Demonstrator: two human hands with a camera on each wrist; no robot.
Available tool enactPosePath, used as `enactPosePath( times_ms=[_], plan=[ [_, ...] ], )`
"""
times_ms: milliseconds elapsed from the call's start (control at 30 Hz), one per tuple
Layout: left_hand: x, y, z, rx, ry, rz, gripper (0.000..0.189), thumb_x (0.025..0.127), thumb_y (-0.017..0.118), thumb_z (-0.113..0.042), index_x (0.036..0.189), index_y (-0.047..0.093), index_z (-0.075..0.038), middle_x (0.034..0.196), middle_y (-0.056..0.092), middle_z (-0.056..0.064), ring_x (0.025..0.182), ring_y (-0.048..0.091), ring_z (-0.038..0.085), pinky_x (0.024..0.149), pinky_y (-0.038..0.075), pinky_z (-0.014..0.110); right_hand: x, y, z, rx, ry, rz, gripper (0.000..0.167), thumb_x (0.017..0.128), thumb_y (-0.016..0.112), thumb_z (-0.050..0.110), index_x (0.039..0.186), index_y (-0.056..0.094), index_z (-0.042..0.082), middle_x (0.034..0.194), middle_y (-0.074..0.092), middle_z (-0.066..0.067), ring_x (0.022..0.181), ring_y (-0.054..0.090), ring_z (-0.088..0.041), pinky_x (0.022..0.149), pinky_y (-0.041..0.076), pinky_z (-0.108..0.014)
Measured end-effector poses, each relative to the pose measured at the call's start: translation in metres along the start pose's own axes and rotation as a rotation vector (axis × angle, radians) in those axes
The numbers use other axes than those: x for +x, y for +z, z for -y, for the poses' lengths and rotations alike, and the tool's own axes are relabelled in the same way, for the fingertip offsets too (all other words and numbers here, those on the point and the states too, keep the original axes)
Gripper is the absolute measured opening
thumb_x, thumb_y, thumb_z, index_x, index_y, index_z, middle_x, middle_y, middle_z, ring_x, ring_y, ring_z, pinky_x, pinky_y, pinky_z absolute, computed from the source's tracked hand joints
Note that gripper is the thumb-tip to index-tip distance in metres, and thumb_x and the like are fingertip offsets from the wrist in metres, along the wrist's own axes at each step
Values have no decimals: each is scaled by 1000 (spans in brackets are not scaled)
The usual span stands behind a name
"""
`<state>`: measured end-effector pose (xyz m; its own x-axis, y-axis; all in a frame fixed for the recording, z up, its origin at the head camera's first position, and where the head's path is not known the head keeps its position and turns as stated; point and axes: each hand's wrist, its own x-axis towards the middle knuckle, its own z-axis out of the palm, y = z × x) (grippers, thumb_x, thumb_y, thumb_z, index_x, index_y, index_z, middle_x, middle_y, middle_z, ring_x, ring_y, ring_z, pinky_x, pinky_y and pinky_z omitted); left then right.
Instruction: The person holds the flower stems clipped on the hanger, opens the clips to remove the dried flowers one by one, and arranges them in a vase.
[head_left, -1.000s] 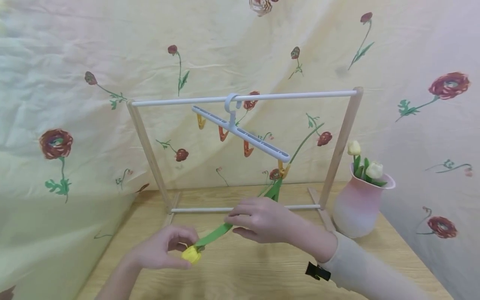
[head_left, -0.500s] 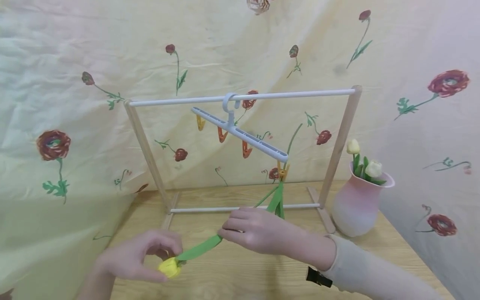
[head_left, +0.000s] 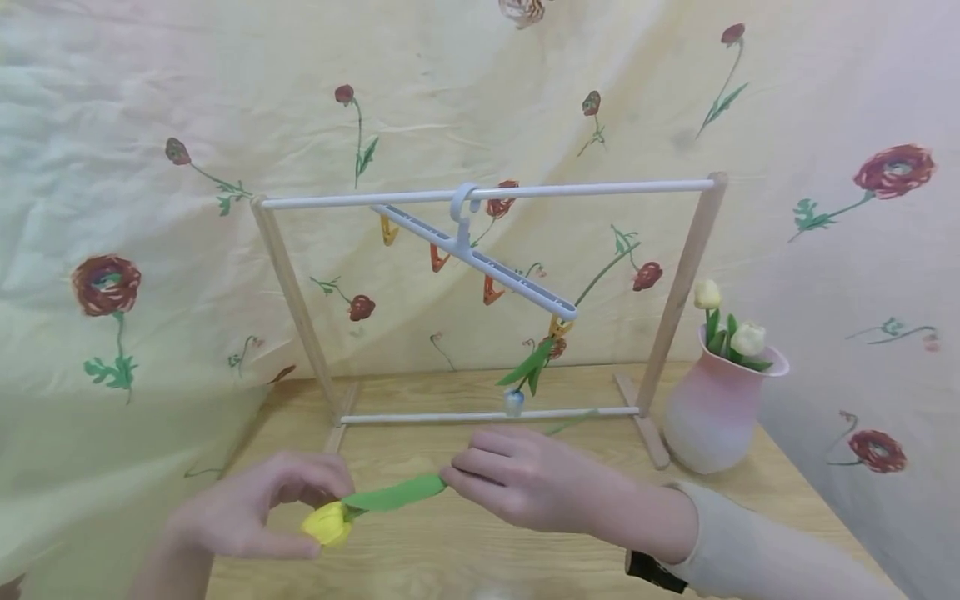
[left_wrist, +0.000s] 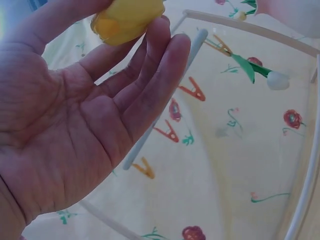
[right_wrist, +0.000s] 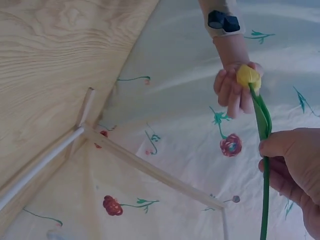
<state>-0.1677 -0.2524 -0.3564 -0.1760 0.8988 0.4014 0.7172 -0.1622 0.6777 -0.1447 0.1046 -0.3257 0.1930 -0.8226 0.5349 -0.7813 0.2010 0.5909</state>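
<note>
A yellow tulip [head_left: 327, 524] with a green leaf and long stem is held between both hands over the table. My left hand [head_left: 247, 510] pinches its bloom between thumb and fingers, at the lower left. Further right, my right hand [head_left: 532, 482] pinches the stem at the end of the leaf; the right wrist view shows the stem [right_wrist: 265, 200] running on past the fingers. Beyond the right hand, a pale blue-white tulip [head_left: 513, 402] hangs bloom-down from a yellow clip [head_left: 561, 327] at the near end of a pale blue hanger [head_left: 480, 260].
The hanger hooks over the top bar [head_left: 600, 191] of a wooden-legged rack. Other orange and yellow clips [head_left: 491, 291] on it hold nothing. A pink and white vase [head_left: 712, 417] with white tulips stands right of the rack. Flowered cloth [head_left: 225, 108] covers the walls around the wooden table [head_left: 420, 575].
My left hand has moved left with the yellow bloom, and my right hand slightly down. The hanging tulip has swung, and its bloom shows clear of the right hand.
</note>
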Motion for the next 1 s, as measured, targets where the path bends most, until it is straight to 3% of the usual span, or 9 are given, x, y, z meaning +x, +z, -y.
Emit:
enactPosePath(
  times_ms=[300, 367, 467, 567, 667, 767, 867, 1000],
  plan=[
    [14, 13, 13, 7, 9, -124, 49, 88, 74, 13, 133, 65, -3, 110, 65, 14, 95, 63, 22, 81, 66, 35, -17, -3, 4, -42, 120, 43, 44, 113, 35, -1, 108, 78, 5, 92, 70, 3, 81, 64, -7, 70, 55, -12],
    [18, 16, 17, -2, 12, -141, 49, 88, 73, 13, 133, 65, -2, 111, 66, 16, 94, 65, 23, 82, 66, 36, -20, -3, 3, -40, 142, 62, 35, 111, 45, -2, 106, 78, 6, 92, 70, 3, 81, 65, -8, 70, 56, -13],
    [24, 21, 24, -20, 20, -159, 51, 86, 74, 12, 135, 64, -2, 117, 69, 17, 99, 67, 20, 86, 66, 36, -26, -5, 0, -50, 185, 86, 17, 97, 67, -3, 104, 79, 7, 91, 70, 2, 80, 65, -9, 69, 58, -15],
    [31, 25, 32, -32, 39, -182, 54, 85, 76, 11, 136, 62, 1, 120, 71, 17, 106, 70, 16, 93, 65, 36, -31, -9, -5, -62, 241, 114, 23, 81, 81, -1, 102, 79, 8, 92, 72, 2, 82, 67, -10, 70, 60, -18],
    [38, 28, 41, -53, 42, -217, 55, 83, 77, 12, 135, 61, 4, 115, 72, 17, 104, 71, 17, 93, 65, 37, -37, -15, -12, -56, 287, 133, 29, 76, 87, 0, 104, 80, 7, 93, 74, 1, 84, 69, -11, 72, 62, -19],
    [46, 32, 53, -76, -34, -295, 50, 85, 74, 14, 133, 62, 5, 110, 73, 15, 99, 73, 16, 91, 66, 38, -45, -22, -22, -38, 321, 99, 29, 78, 84, -1, 106, 80, 5, 93, 75, -1, 84, 71, -12, 72, 63, -19],
    [55, 37, 67, -94, -167, -399, 45, 90, 73, 11, 133, 62, 6, 113, 73, 12, 101, 73, 14, 92, 66, 37, -55, -27, -33, -7, 358, 2, 15, 93, 71, 1, 106, 80, 2, 93, 75, -5, 81, 72, -16, 69, 63, -22],
    [68, 43, 85, -108, -302, -505, 44, 95, 74, 0, 137, 63, 5, 128, 72, 17, 109, 72, 14, 97, 64, 34, -69, -38, -49, -14, 427, -120, 28, 108, 54, 12, 106, 79, -1, 94, 77, -10, 78, 74, -22, 67, 64, -29]
  ],
)
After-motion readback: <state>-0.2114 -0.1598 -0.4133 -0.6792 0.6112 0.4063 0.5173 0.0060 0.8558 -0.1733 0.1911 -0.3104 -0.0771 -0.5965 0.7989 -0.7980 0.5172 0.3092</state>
